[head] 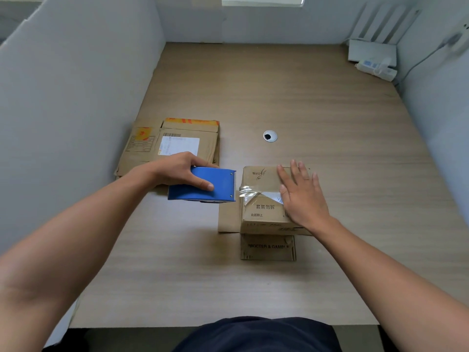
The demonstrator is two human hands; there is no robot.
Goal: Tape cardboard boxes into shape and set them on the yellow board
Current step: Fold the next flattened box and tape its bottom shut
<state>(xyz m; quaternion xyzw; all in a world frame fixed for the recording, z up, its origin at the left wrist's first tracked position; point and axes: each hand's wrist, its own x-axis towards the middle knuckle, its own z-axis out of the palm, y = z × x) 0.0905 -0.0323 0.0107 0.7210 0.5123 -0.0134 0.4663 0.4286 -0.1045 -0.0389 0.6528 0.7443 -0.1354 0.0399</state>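
Observation:
A small brown cardboard box [261, 212] stands in the middle of the desk, with clear tape [250, 193] across the seam of its top flaps. My right hand [300, 196] lies flat on the box's top right, fingers straight. My left hand [182, 171] grips a blue tape dispenser [203, 185] just left of the box, its cutting edge touching the tape's left end. The box's lower flaps [267, 247] are spread out on the desk towards me and to the left. No yellow board is in view.
Flattened cardboard boxes [175, 146] with a white label lie at the left beside the grey partition [76, 97]. A round cable hole [270, 136] sits behind the box. A white router and power strip [373, 59] occupy the far right corner.

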